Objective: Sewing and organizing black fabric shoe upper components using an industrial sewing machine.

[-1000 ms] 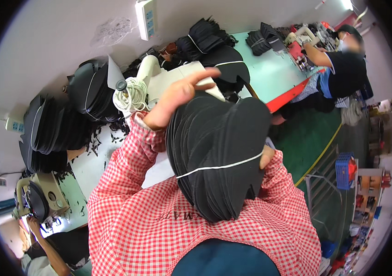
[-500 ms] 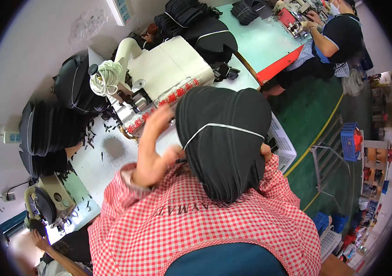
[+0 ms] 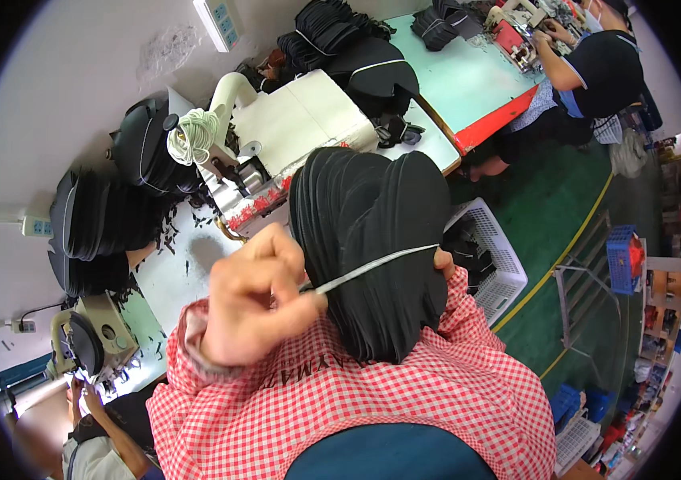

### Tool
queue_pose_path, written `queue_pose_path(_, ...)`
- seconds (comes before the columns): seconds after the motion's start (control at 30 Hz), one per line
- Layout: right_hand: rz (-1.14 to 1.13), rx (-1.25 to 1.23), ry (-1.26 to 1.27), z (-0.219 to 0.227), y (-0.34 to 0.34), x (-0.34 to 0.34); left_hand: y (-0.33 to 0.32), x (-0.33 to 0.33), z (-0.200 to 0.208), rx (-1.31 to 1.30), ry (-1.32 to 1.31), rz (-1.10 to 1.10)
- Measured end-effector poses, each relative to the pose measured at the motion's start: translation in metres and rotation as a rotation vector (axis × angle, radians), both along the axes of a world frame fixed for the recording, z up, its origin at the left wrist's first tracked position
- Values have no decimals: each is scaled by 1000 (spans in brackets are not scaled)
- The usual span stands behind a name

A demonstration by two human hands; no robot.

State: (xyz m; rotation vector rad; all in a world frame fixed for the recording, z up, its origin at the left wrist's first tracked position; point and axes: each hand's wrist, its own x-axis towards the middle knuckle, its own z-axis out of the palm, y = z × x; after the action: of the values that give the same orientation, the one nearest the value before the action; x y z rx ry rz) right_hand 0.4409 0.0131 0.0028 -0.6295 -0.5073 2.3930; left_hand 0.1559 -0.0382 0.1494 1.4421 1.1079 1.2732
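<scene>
A thick bundle of black, rounded flat cut pieces (image 3: 372,216) leans up against my chest, its layers fanned at the left side. A narrow white tie (image 3: 380,262) runs slantwise across its front. At the bundle's left edge my left hand (image 3: 256,296) is closed, thumb and fingers pinching the tie. My right hand (image 3: 443,260) holds the right edge of the bundle; only part of a thumb shows and its other fingers are hidden behind.
Ahead stands a cream machine (image 3: 300,116) with a coiled white cord (image 3: 192,136). Tied black bundles (image 3: 104,216) line the wall side. A white basket (image 3: 500,276) of black pieces sits at right. Co-workers sit at far right (image 3: 604,76) and lower left (image 3: 104,448).
My left hand has come down and closed at the tie by the bundle's left edge. The tie now slants up to the right, lower on the bundle, and the layers are more fanned.
</scene>
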Motion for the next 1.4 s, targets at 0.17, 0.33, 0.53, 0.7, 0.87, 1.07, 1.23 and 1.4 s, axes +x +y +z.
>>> queue_pose_path(0.17, 36, 175, -123, 17, -2, -4, 5, 0, -4, 249, 444, 143)
queue_pose_path(0.33, 142, 386, -223, 32, 62, 16, -20, 22, -60, -245, -146, -37)
queue_pose_path(0.53, 12, 1770, -411, 142, 104, -39, -10, -19, -18, -57, -18, 146)
queue_pose_path(0.7, -26, 2874, -247, 225, 154, -164, 6, -101, 39, 230, -214, 395)
queue_pose_path(0.87, 622, 1853, -157, 267, 179, -283, -1, -192, 80, 469, 370, 662)
queue_pose_path(1.07, 158, 2228, -154, 219, 191, -408, 13, -297, 29, 599, 131, 690)
queue_pose_path(1.23, -272, 2434, -127, 159, 192, -557, 10, -337, -17, 596, 779, 919)
queue_pose_path(1.4, -314, 2668, -567, 93, 255, -538, 25, -371, -85, 855, 1193, 949)
